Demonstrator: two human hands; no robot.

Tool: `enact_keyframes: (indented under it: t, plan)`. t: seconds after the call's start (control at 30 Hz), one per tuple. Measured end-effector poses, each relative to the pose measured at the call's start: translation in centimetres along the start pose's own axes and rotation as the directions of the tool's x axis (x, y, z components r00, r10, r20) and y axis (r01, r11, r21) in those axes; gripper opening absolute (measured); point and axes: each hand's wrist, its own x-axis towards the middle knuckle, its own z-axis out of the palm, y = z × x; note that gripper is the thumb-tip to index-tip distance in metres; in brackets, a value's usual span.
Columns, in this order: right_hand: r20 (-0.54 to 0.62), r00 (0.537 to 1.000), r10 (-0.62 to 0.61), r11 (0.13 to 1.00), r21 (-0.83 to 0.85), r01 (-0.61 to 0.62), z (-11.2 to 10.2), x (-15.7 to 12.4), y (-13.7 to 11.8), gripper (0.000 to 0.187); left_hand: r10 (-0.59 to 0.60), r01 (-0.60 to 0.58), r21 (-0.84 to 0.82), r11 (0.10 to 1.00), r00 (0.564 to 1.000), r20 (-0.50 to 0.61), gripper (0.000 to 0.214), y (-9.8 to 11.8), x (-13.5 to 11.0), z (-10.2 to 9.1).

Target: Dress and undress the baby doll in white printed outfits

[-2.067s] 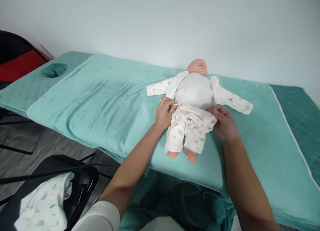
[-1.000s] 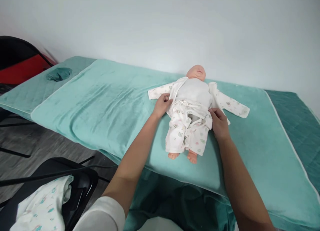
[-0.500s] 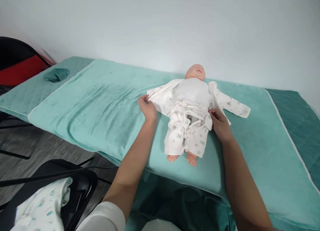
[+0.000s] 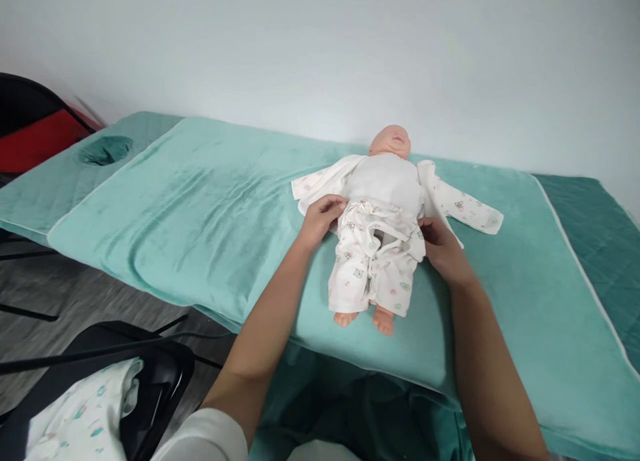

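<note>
A baby doll (image 4: 391,141) lies on its back, wearing a white printed jacket (image 4: 465,206) spread open over a plain white top (image 4: 385,178). Printed baby pants (image 4: 353,264) cover its legs, with the bare feet showing below the cuffs. At the waistband's left side my left hand (image 4: 320,218) is closed, thumb and fingers pinching the cloth. My right hand (image 4: 443,244) grips the opposite side of the pants near the hip, its fingertips partly hidden. An opening in the pants' crotch shows a dark gap.
The doll rests on a padded table with a green cover (image 4: 200,201) against a white wall. A face hole (image 4: 106,150) is at the table's left end. A black chair (image 4: 165,381) with a printed cloth (image 4: 83,411) stands at lower left; a red item (image 4: 43,141) lies behind.
My left hand has let go of the jacket's left edge and moved right to the pants' waistband. My right hand stays at the other hip.
</note>
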Motion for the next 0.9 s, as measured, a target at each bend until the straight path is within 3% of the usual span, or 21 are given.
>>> enact_keyframes:
  t: [0.1, 0.23, 0.43, 0.57, 0.67, 0.77, 0.9]
  plan:
    - [0.079, 0.996, 0.047, 0.997, 0.06, -0.052, -0.6, -0.2, -0.3, 0.035, -0.043, 0.043, -0.039, 0.998, 0.999, 0.014, 0.03, 0.3, 0.1, -0.2]
    - [0.084, 0.995, 0.048, 0.998, 0.031, -0.051, -0.8, -0.1, -0.2, 0.034, -0.085, 0.086, -0.016, 0.996, 0.995, 0.045, 0.024, 0.0, 0.3, -0.3]
    - [-0.062, 0.998, 0.023, 0.992, -0.124, -0.031, 0.2, 0.6, 0.4, 0.029, -0.137, 0.103, 0.147, 0.984, 0.96, 0.242, 0.027, -0.2, 0.2, -0.7]
    - [-0.21, 0.978, -0.013, 0.937, -0.344, -0.062, 1.1, 1.1, -0.2, 0.025, -0.142, 0.053, 0.261, 0.964, 0.932, 0.333, 0.034, 0.5, 0.2, -0.7]
    - [-0.19, 0.982, -0.003, 0.896, -0.437, -0.082, 1.4, 1.1, -0.9, 0.023, -0.121, 0.012, 0.272, 0.962, 0.913, 0.39, 0.028, 0.9, 0.3, -0.5]
    - [-0.144, 0.99, 0.007, 0.91, -0.409, -0.066, 1.5, 0.9, -1.2, 0.021, -0.111, 0.006, 0.256, 0.967, 0.911, 0.398, 0.022, 0.8, 0.3, -0.3]
    - [-0.129, 0.992, 0.012, 0.967, -0.251, -0.044, 1.4, 0.9, -0.8, 0.023, -0.065, -0.013, 0.2, 0.98, 0.923, 0.38, 0.026, 0.4, 0.2, -0.3]
